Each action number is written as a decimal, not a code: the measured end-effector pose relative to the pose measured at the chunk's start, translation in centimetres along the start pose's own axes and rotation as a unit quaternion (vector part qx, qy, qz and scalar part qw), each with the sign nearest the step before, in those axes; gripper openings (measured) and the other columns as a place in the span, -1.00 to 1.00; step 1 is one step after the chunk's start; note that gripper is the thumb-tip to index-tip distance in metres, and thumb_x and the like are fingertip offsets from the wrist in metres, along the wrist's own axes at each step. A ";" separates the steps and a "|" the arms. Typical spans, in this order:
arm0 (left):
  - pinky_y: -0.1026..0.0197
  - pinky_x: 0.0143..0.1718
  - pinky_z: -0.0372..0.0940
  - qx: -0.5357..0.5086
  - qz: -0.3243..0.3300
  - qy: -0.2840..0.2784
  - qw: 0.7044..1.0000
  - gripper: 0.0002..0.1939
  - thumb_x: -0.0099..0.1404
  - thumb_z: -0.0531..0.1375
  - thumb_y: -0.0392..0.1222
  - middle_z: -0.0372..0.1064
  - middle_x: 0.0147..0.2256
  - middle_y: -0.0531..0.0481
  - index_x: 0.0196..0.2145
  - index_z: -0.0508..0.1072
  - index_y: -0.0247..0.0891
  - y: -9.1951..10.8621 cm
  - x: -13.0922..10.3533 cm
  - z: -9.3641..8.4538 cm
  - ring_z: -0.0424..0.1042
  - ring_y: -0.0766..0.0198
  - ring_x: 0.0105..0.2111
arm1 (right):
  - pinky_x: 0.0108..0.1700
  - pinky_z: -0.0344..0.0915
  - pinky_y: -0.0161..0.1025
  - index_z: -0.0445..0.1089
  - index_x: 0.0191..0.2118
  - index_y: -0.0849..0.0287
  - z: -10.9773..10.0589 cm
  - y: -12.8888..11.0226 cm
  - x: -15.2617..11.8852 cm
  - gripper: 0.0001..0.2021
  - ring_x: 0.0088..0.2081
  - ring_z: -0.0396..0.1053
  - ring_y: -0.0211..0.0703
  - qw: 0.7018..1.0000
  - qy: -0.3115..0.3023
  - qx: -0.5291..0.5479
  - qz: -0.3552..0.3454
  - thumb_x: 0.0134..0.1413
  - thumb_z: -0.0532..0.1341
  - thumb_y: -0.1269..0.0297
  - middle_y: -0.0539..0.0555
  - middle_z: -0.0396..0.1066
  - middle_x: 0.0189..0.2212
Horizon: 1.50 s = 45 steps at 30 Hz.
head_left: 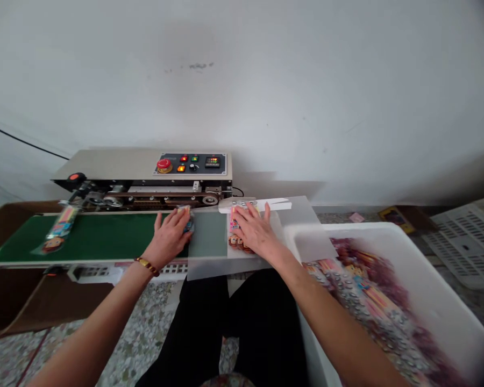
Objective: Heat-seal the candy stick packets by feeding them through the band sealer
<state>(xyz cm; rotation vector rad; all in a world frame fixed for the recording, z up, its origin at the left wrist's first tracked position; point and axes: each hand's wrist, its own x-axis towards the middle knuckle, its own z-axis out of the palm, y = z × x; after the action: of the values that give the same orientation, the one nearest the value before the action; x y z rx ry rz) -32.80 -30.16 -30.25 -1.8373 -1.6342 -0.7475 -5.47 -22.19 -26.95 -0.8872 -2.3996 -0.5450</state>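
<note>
My left hand (pixel 170 234) is at the right part of the green belt, thumb and fingers closed about a small clear plastic packet (pixel 191 221) that is mostly hidden under them. My right hand (pixel 256 232) lies with spread fingers over several clear packets (pixel 237 242) with pink, yellow and brown cartoon-like contents. These packets rest on a translucent sheet (pixel 210 263) beside the belt. Farther left, another filled packet (pixel 59 228) lies on the green conveyor belt (pixel 108 236), its top end at the sealing machine (pixel 145 185).
The machine's control panel (pixel 190 164) has a red stop button (pixel 164 165) and lit switches. At right stands a white tub (pixel 387 236) of packets. A cardboard box (pixel 20 301) is below the belt's left end, and a white plastic crate (pixel 468 242) is at far right.
</note>
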 end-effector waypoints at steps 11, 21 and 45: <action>-0.26 0.41 0.02 -0.075 0.134 -0.015 0.988 -0.54 0.47 -0.01 -0.29 0.20 0.34 -0.30 0.28 0.26 -0.38 10.6 4.6 4.0 0.15 0.01 0.38 | 0.32 -0.28 0.62 0.32 0.28 0.08 -0.1 3.0 -3.7 -0.60 0.38 0.06 0.27 0.998 0.022 -0.024 0.047 0.43 0.03 0.22 0.21 0.26 0.34; -0.10 0.40 0.11 -0.101 0.110 -0.023 0.988 -0.52 0.49 -0.04 -0.16 0.16 0.37 -0.27 0.28 0.28 -0.34 -0.1 1.3 1.7 0.14 0.11 0.39 | 0.34 -0.41 0.61 0.34 0.26 0.08 -0.1 1.3 -1.8 -0.62 0.40 0.01 0.27 1.000 0.011 -0.003 0.013 0.43 0.09 0.19 0.18 0.26 0.34; -0.17 0.40 0.10 -0.112 0.141 -0.027 0.983 -0.51 0.47 0.01 -0.19 0.24 0.33 -0.23 0.31 0.26 -0.21 0.8 2.4 2.0 0.19 0.10 0.36 | 0.35 -0.32 0.60 0.38 0.21 0.10 0.8 1.0 -1.0 -0.64 0.39 0.06 0.25 1.000 -0.007 -0.003 0.003 0.41 0.11 0.16 0.20 0.25 0.34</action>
<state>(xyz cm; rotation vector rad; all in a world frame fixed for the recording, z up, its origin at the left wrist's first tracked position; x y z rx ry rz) -31.69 -27.19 -29.93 -2.2074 -1.3241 -0.7871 -4.37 -21.50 -28.01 -0.9033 -2.4087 -0.5449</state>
